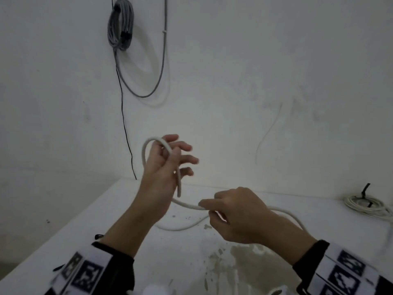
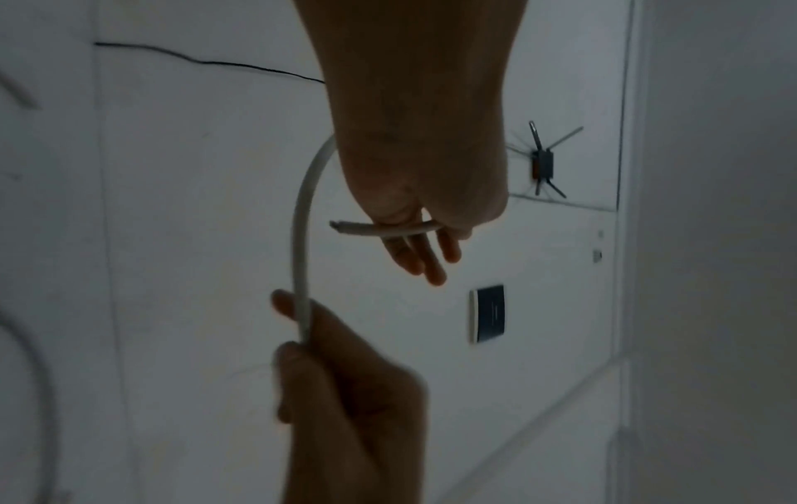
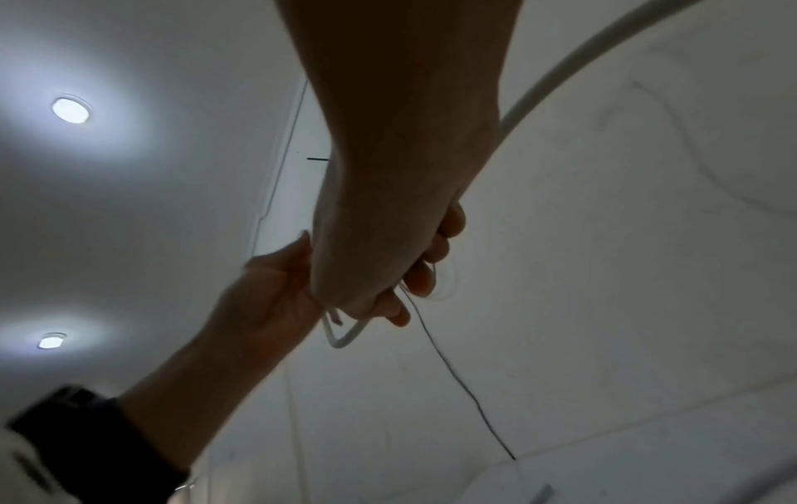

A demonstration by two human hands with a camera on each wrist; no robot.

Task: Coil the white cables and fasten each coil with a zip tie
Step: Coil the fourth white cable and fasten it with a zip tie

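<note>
A white cable (image 1: 187,205) runs between both hands above the white table (image 1: 106,220). My left hand (image 1: 163,165) is raised, thumb pinching the cable near its cut end, which hangs down; the other fingers are spread. The cable loops over the back of that hand and dips to my right hand (image 1: 238,216), whose curled fingers grip it. Past the right hand it arcs off to the right, and a slack length lies on the table. The left wrist view shows the cable (image 2: 300,232) bending from the left hand (image 2: 414,204) to the right hand (image 2: 345,392).
A coiled white cable (image 1: 370,206) bound with a black zip tie lies at the table's far right. A grey cable coil (image 1: 120,26) hangs on the wall, with a thin black wire (image 1: 125,124) running down to the table's back edge. Stains mark the table's near part.
</note>
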